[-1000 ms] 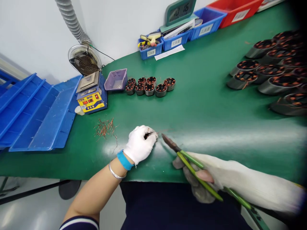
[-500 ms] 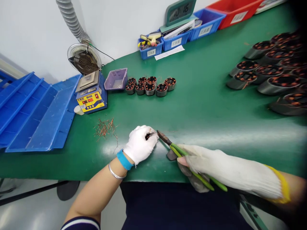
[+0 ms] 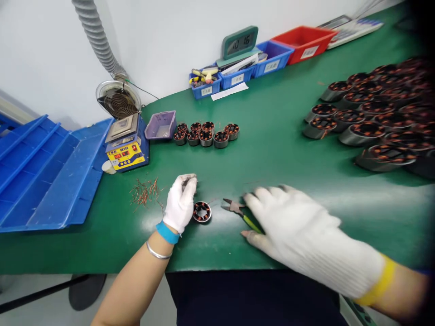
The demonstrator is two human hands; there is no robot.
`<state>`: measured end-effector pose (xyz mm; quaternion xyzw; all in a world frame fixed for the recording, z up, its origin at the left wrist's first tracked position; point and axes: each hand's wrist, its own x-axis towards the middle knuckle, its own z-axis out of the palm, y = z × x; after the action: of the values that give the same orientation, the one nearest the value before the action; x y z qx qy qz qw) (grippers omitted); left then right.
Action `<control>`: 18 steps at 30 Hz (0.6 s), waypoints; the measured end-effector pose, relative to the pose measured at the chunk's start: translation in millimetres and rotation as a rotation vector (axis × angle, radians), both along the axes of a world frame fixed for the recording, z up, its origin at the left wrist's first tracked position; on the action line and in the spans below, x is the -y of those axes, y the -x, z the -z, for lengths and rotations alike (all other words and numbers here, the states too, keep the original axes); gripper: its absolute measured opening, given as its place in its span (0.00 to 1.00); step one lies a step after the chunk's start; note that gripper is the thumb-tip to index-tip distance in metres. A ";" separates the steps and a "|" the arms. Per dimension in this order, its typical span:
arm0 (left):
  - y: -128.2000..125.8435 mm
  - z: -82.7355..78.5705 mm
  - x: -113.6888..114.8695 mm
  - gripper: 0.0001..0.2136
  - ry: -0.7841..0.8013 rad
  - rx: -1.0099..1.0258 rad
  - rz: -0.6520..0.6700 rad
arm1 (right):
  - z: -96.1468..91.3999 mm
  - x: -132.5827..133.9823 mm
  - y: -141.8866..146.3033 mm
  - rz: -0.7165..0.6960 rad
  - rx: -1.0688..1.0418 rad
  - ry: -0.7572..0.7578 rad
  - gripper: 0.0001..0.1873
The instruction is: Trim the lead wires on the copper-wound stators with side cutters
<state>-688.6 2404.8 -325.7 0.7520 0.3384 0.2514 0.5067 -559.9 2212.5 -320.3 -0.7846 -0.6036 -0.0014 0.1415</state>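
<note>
My left hand (image 3: pixel 181 202), in a white glove, rests on the green table (image 3: pixel 278 149) with its fingertips pinched together on something too small to name. A small copper-wound stator (image 3: pixel 201 212) lies flat on the table, touching the right side of that hand. Green-handled cutters (image 3: pixel 237 210) lie on the table just right of the stator. My right hand (image 3: pixel 292 226), also gloved, hovers over the cutter handles with fingers spread and nothing in them.
A heap of copper wire clippings (image 3: pixel 146 192) lies left of my left hand. Behind it stand a yellow-blue solder pot (image 3: pixel 127 148), a purple tray (image 3: pixel 161 125) and several small stators (image 3: pixel 205 133). Larger stators (image 3: pixel 370 122) fill the right; blue trays (image 3: pixel 44 172) lie at the left.
My right hand has let go of the cutters, which now lie on the table, and has opened. The stator now lies on the table beside my left hand. The view has tilted.
</note>
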 end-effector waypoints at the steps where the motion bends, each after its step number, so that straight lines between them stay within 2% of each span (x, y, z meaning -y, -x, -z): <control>1: -0.4 1.0 -0.7 0.17 -0.009 0.005 -0.010 | -2.9 -10.3 5.6 -0.035 0.045 -0.026 0.25; 3: -1.0 2.2 -3.1 0.18 -0.031 0.027 -0.040 | -7.6 -34.1 19.5 -0.129 0.065 -0.090 0.35; 4: -1.1 2.5 -5.0 0.19 -0.039 0.040 -0.059 | -8.8 -45.6 26.7 -0.187 0.038 -0.098 0.35; 7: -1.5 2.4 -11.6 0.21 -0.021 0.087 -0.126 | -7.8 -66.9 39.7 -0.314 -0.052 -0.005 0.22; 9: -1.9 2.1 -14.4 0.22 -0.001 0.121 -0.167 | -4.9 -63.6 32.8 -0.302 -0.100 -0.017 0.19; 11: -2.3 2.7 -14.1 0.23 -0.011 0.140 -0.182 | -1.6 -46.3 8.8 -0.186 -0.139 -0.114 0.20; 13: -3.5 4.7 -10.9 0.23 -0.038 0.139 -0.167 | 0.8 -20.9 -29.6 0.038 -0.168 -0.172 0.20; 14: -4.4 6.2 -8.6 0.23 -0.045 0.133 -0.149 | 1.2 -7.5 -51.2 0.203 -0.167 -0.178 0.21; 16: -7.1 9.7 -3.7 0.23 -0.048 0.118 -0.107 | 0.1 16.8 -89.0 0.516 -0.142 -0.086 0.27; 18: -9.9 12.9 0.4 0.23 -0.055 0.100 -0.074 | -1.9 35.6 -106.7 0.656 -0.026 -0.035 0.31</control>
<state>-678.7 2404.4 -338.6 0.7392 0.3333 0.3162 0.4925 -453.1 2176.9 -318.4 -0.9347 -0.3166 -0.0474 0.1545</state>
